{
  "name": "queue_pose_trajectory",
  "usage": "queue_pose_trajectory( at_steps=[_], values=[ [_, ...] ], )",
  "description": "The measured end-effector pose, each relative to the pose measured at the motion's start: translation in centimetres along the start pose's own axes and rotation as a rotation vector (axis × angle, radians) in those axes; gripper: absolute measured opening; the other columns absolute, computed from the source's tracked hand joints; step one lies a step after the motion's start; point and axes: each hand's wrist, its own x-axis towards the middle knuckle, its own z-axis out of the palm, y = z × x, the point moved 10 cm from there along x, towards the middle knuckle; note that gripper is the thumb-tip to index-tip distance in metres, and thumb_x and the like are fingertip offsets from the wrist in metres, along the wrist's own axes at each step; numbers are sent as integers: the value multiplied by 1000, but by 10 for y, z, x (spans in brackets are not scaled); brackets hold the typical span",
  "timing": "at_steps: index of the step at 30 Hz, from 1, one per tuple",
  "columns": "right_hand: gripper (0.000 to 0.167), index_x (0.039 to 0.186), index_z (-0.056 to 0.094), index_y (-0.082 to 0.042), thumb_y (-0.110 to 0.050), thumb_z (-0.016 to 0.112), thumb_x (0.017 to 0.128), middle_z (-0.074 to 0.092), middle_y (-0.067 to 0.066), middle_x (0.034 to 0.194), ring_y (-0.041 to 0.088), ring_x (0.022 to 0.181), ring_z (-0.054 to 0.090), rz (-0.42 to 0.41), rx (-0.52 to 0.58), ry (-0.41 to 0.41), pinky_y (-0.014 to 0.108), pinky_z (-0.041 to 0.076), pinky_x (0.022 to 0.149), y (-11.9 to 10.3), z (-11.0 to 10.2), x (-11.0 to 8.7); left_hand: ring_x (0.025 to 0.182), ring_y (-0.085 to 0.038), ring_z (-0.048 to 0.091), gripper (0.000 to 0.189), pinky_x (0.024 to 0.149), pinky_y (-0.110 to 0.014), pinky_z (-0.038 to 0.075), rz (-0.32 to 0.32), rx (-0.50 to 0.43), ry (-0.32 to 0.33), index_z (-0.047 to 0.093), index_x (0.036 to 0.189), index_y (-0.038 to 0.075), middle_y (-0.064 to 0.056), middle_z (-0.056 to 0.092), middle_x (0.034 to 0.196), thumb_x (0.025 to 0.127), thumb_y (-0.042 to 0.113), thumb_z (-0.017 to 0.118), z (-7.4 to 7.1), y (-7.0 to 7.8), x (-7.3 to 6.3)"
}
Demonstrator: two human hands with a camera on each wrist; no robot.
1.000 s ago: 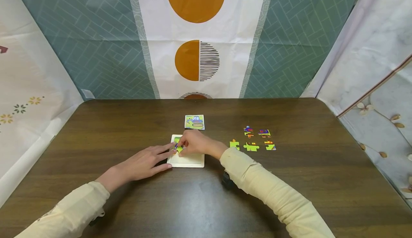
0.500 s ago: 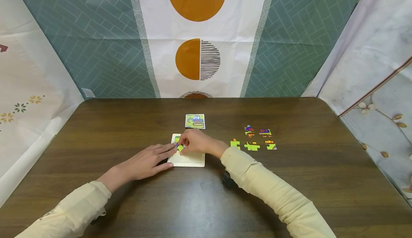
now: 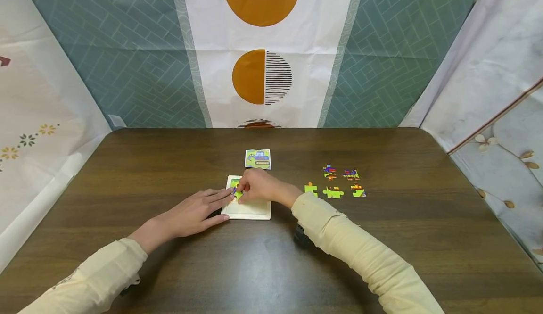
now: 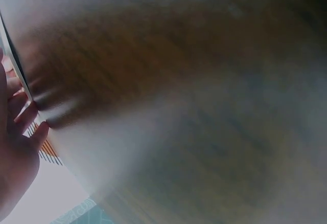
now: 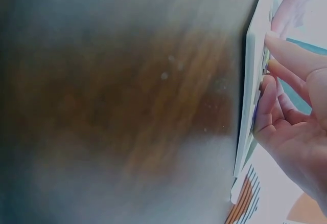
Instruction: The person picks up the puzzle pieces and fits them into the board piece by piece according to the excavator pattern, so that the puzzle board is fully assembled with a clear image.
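Observation:
A white puzzle tray (image 3: 254,211) lies on the table in front of me. In its upper left part sit green and blue pieces, partly covered by fingers. My right hand (image 3: 259,185) reaches over the tray and pinches a green jigsaw piece (image 3: 238,195) between thumb and fingers. My left hand (image 3: 193,214) lies at the tray's left edge, its fingers extended, the fingertips touching the tray and pieces. The right wrist view shows the tray (image 5: 254,65) edge-on, with the right hand's curled fingers low against it. The left wrist view catches only part of the left hand (image 4: 19,152).
A picture card (image 3: 258,159) of a blue digger lies just behind the tray. Several loose jigsaw pieces lie to the right, among them a green one (image 3: 333,193) and a purple one (image 3: 351,175). The brown table (image 3: 169,158) ends at a patterned curtain (image 3: 140,83).
The hands stay almost in place, with the right fingers shifting only slightly over the pinched piece. The whole head view has drifted a little.

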Motion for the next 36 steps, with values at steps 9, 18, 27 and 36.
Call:
queue_pose_trajectory(
  at_steps=[9,18,27,36],
  values=[
    [21,94,77,-1,-12,82,77,63,5,83,12,76,53,-48,-1,-4,18,43,68,-4,0,0,127,-30,47,57,102,-49,38,-1,9,7,49,142,4,-10,46,145,97,37,57,-1,0,0],
    [12,91,77,0,-9,76,84,63,5,83,14,78,56,-38,11,-3,19,44,68,-4,-2,1,126,-31,47,56,101,-49,40,12,36,13,49,141,2,-11,46,145,97,37,57,-3,2,1],
    [10,91,77,-1,-8,76,83,63,5,82,14,79,54,-77,-7,-11,18,43,70,-10,3,3,129,-33,44,57,104,-49,36,-5,53,-43,49,141,3,-13,44,146,100,41,51,-2,-1,-2],
    [11,91,74,-1,-8,77,83,63,5,85,13,78,58,-10,26,-24,15,45,68,-1,4,3,126,-34,48,51,101,-47,41,122,145,55,58,132,-1,-18,51,138,96,35,59,-9,11,7]
  ],
)
